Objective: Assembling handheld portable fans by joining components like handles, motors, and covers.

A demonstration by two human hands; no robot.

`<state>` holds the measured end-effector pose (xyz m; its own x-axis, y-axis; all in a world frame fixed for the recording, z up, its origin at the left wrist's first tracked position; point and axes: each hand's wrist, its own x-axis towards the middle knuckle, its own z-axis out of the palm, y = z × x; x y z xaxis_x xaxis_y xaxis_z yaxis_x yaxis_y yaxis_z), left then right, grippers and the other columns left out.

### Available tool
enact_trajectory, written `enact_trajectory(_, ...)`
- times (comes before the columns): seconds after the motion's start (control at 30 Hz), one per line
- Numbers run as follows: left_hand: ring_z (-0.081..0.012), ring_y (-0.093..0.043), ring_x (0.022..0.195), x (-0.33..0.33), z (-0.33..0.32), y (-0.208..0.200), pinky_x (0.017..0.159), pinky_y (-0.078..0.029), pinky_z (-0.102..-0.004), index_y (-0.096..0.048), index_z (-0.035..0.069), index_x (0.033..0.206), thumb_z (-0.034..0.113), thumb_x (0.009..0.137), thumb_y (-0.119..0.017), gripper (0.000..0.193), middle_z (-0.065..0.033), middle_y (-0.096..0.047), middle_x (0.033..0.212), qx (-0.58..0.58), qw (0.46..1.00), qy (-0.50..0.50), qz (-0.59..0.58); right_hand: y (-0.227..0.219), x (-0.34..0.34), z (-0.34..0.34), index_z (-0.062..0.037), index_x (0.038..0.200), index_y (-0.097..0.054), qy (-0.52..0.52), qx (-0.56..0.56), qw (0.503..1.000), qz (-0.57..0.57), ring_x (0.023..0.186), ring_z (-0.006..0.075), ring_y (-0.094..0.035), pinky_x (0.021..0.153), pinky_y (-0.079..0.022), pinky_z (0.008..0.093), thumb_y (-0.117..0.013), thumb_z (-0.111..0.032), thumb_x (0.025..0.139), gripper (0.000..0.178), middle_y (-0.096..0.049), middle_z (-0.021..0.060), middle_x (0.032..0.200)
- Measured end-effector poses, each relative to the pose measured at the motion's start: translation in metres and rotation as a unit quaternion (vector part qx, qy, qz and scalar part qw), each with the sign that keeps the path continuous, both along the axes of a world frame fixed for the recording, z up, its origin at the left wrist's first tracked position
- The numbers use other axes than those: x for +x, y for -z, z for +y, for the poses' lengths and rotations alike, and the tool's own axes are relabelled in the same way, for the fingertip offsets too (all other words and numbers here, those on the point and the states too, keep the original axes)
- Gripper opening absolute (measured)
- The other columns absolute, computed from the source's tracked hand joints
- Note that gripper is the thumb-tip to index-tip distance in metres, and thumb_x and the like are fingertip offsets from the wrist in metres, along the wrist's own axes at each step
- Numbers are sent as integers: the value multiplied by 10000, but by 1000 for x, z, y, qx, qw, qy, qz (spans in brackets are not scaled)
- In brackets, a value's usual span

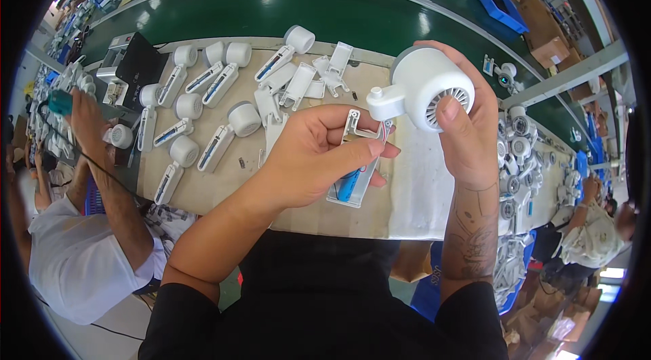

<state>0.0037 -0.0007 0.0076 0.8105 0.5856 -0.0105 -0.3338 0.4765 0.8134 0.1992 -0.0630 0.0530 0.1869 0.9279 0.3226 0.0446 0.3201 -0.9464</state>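
Observation:
My right hand (473, 133) is closed around the white round head of a small handheld fan (417, 78), its thumb on the slotted vent. A short arm with a knob sticks out from the head toward the left. Just below it, my left hand (308, 160) grips the fan's opened white handle shell (347, 202) between thumb and fingers. Inside the shell lies a blue battery (349, 187), partly hidden by my thumb. Thin coloured wires (385, 131) show between the handle and the head.
Several white fans with open handles (218, 146) lie on the left of the table (339, 223), beside a pile of loose white covers (298, 85). A black machine (129, 72) stands far left, near a co-worker's hand (88, 119) with a green tool. More fan heads (519, 146) crowd the right. Beyond runs a green conveyor (224, 11).

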Motion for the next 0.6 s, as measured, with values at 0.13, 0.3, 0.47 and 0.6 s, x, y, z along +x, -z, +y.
enact_trajectory(0.13,-291,-699,1009,-3,-1,-8,706,-656,-413,-606,-70,1143,44,918,-675,261,-164,-659,1120,24,999,5,23,-1,-1,0,43,1311,-547,-4,-4,1000,2,1036,139,-622,926,-492,289,-799,-303,839,637,-665,87,1135)
enact_trajectory(0.3,-271,-701,1005,-3,-6,-12,695,-647,-374,-632,-59,1145,52,915,-690,262,-156,-673,1097,45,997,-11,55,-4,-3,-2,41,1310,-548,-16,-4,1000,-9,1033,137,-621,917,-494,285,-803,-286,836,630,-662,83,1134)
enact_trajectory(0.47,-131,-688,853,-2,-9,-16,697,-602,-283,-670,-43,1056,115,915,-718,217,-92,-704,938,20,998,-8,54,-4,-1,-6,41,1300,-555,-38,-9,999,-17,1022,132,-623,896,-505,283,-809,-262,829,614,-663,84,1123)
enact_trajectory(0.6,-130,-681,859,-3,-9,-5,684,-592,-278,-676,-35,1060,117,923,-699,206,-83,-705,946,40,997,31,52,-12,8,-6,44,1265,-585,-69,-43,994,-66,994,133,-633,882,-514,283,-813,-262,825,583,-674,87,1090)
